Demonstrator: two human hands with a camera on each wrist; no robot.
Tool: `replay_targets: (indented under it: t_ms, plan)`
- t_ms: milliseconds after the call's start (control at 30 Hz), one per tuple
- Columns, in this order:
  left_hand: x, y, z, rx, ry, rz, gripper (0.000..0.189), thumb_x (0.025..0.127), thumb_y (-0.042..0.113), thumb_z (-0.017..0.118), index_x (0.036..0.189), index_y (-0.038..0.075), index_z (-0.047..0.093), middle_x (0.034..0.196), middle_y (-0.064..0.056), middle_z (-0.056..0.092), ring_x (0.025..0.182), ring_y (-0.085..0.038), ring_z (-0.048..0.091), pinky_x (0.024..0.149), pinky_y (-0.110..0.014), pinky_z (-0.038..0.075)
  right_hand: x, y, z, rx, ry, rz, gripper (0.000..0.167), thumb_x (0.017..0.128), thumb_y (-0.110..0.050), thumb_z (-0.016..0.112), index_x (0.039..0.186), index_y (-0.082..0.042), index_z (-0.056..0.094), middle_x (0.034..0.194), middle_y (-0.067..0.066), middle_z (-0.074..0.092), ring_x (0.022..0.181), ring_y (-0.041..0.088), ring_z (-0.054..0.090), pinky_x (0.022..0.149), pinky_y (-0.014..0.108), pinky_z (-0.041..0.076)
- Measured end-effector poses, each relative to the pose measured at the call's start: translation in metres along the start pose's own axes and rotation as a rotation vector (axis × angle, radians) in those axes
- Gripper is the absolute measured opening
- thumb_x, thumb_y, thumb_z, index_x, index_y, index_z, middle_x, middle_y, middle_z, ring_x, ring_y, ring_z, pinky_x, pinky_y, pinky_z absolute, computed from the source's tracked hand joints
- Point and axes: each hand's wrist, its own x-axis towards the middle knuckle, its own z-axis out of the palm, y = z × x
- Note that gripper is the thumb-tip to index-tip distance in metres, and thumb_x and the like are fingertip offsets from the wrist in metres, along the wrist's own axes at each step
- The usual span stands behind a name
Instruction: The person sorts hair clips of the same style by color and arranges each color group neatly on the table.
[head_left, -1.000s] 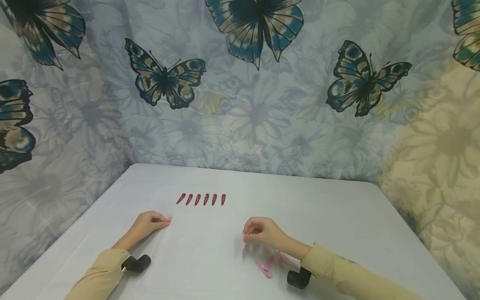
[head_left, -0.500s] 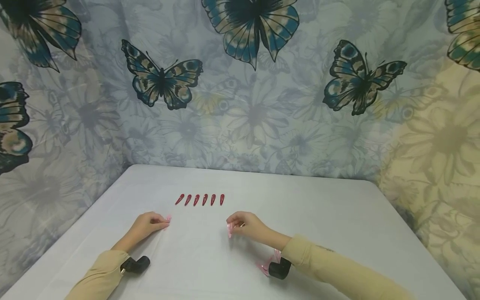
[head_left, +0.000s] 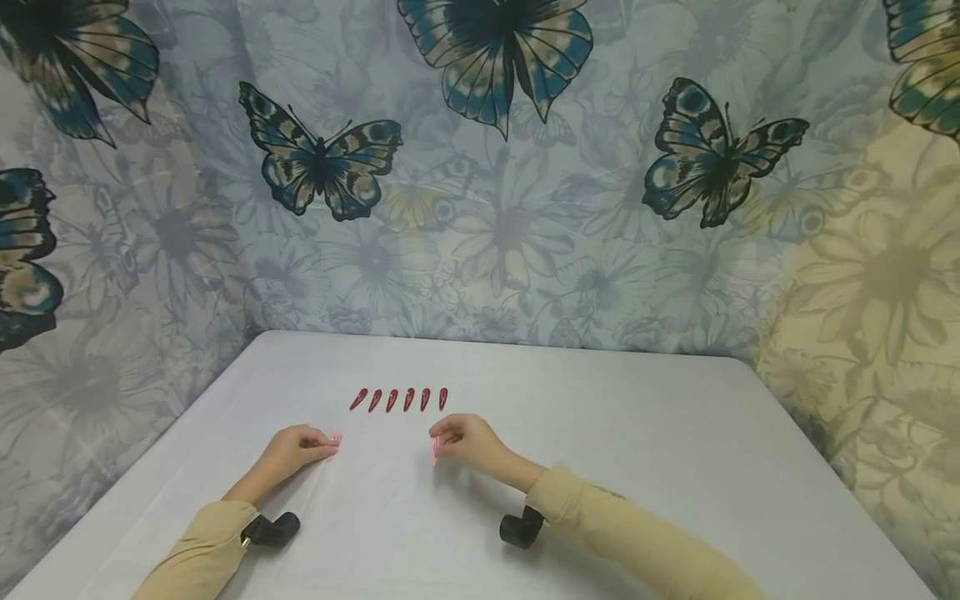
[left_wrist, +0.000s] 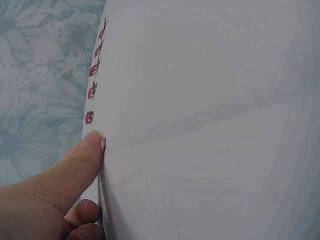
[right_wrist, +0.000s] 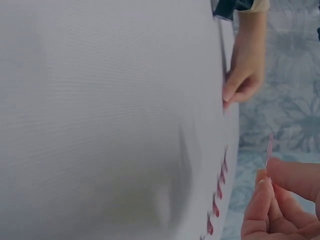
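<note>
Left hand (head_left: 292, 448), at 9 o'clock of the right hand (head_left: 467, 440), well apart from it; 12 o'clock is taken as away from the person. Left thumb and fingers pinch the left pink clip (head_left: 337, 438) low at the white table (head_left: 675, 458); only its end shows past the fingertips. Right thumb and fingertips are clamped on the right pink clip (head_left: 433, 451), which juts from the grip, nearly upright; I cannot tell whether its lower end touches the table.

Six red clips (head_left: 408, 399) lie in a single spaced row, at 2 o'clock from the left hand and 10 o'clock from the right. Broad ends face 12; the leftmost slants, narrow end toward 7, while the rightmost points nearly straight to 6.

Each wrist, by its beige sleeve (head_left: 198, 546), carries a black camera (head_left: 273, 530). Beyond the table at 12: patterned cloth (head_left: 510, 275) with butterflies and flowers, yellowish toward 2.
</note>
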Motion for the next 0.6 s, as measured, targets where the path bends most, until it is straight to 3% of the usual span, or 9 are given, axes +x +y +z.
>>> replay_targets:
  t_ms: [300, 600]
  plan:
    - [0.001, -0.001, 0.001, -0.008, -0.027, -0.032, 0.009, 0.073, 0.017, 0.073, 0.073, 0.009, 0.069, 0.070, 0.003, 0.056, 0.065, -0.015, 0.044, 0.060, -0.033, 0.037, 0.015, -0.001, 0.010, 0.030, 0.045, 0.018, 0.019, 0.070, 0.012, 0.062, 0.089, 0.008, 0.063, 0.074, 0.011, 0.059, 0.063, 0.009, 0.049, 0.057, 0.020, 0.043]
    - [0.000, 0.001, 0.000, -0.004, -0.019, -0.033, 0.009, 0.073, 0.016, 0.073, 0.073, 0.008, 0.069, 0.069, 0.002, 0.055, 0.065, -0.015, 0.043, 0.060, -0.033, 0.037, 0.027, 0.000, 0.025, 0.053, 0.092, 0.080, 0.018, 0.070, 0.012, 0.066, 0.087, 0.006, 0.064, 0.068, 0.003, 0.058, 0.060, 0.008, 0.051, 0.056, 0.020, 0.043]
